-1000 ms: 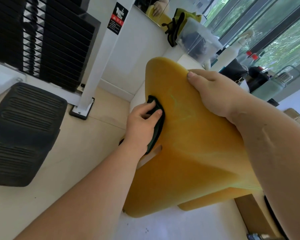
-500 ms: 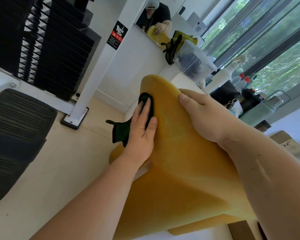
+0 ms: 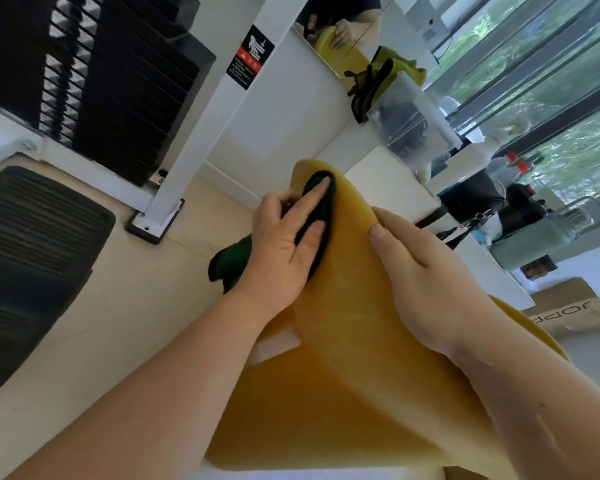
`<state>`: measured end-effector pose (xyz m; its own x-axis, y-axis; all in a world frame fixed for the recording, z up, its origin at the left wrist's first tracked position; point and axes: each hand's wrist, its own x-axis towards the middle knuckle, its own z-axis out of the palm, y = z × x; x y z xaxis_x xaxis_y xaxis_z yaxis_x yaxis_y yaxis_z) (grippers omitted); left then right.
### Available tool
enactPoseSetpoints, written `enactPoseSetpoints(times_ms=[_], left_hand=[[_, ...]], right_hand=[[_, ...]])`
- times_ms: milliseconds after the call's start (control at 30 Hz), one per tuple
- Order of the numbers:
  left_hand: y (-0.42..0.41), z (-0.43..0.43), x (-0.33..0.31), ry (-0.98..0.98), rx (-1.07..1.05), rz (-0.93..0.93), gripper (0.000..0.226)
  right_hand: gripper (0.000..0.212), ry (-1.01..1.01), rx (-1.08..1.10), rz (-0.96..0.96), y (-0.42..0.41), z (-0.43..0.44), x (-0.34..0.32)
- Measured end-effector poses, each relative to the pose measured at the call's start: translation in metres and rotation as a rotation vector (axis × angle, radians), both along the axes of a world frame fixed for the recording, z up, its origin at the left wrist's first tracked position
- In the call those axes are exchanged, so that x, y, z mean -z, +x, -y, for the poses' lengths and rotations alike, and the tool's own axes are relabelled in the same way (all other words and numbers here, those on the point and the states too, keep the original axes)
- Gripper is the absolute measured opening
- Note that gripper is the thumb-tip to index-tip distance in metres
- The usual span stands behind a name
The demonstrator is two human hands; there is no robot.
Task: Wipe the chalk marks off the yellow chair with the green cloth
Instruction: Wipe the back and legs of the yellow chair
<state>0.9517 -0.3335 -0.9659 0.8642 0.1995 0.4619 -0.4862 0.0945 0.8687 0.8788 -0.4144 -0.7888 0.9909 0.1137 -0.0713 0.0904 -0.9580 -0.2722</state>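
Note:
The yellow chair (image 3: 354, 341) fills the middle of the view, tipped with its rounded top edge pointing away from me. My left hand (image 3: 284, 244) presses the dark green cloth (image 3: 321, 216) flat against the chair near that top edge, fingers spread over it. A loose end of the cloth hangs out below my palm on the left. My right hand (image 3: 426, 285) grips the chair's right edge, thumb on the near face, and steadies it. No chalk marks stand out on the visible yellow surface.
A black weight stack (image 3: 94, 74) and white machine post (image 3: 201, 140) stand at the back left, with a black ribbed pad (image 3: 32, 265) on the beige floor. A white ledge (image 3: 392, 178) holds a clear bin (image 3: 413, 129), bottles and bags. A cardboard box (image 3: 568, 310) lies right.
My left hand has slid the cloth up the chair's face from the middle to the top edge. The right hand keeps its grip. The view has tilted upward.

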Motion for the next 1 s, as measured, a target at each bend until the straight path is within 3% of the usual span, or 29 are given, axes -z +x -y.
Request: enactPoseSetpoints(times_ms=[133, 333, 433, 633, 833, 1000], left_hand=[[-0.013, 0.021, -0.014, -0.169, 0.081, -0.062, 0.047], [-0.068, 0.050, -0.014, -0.204, 0.110, -0.177, 0.048], [-0.040, 0.044, -0.014, -0.288, 0.115, -0.298, 0.048], [0.040, 0.022, 0.003, -0.518, 0.288, -0.485, 0.063], [-0.057, 0.057, -0.007, -0.383, 0.137, -0.376, 0.052], [-0.072, 0.064, -0.025, -0.388, 0.049, -0.444, 0.048]], right_hand=[[0.022, -0.034, 0.022, 0.025, -0.001, -0.001, 0.000], [0.038, -0.040, 0.052, 0.051, -0.004, -0.003, -0.001], [0.035, -0.030, 0.049, 0.048, -0.004, -0.004, 0.000], [0.051, -0.015, 0.037, 0.058, -0.003, -0.003, 0.003], [0.026, -0.029, 0.037, 0.034, -0.005, -0.010, 0.000], [0.032, -0.022, 0.022, 0.033, -0.007, -0.010, 0.001]])
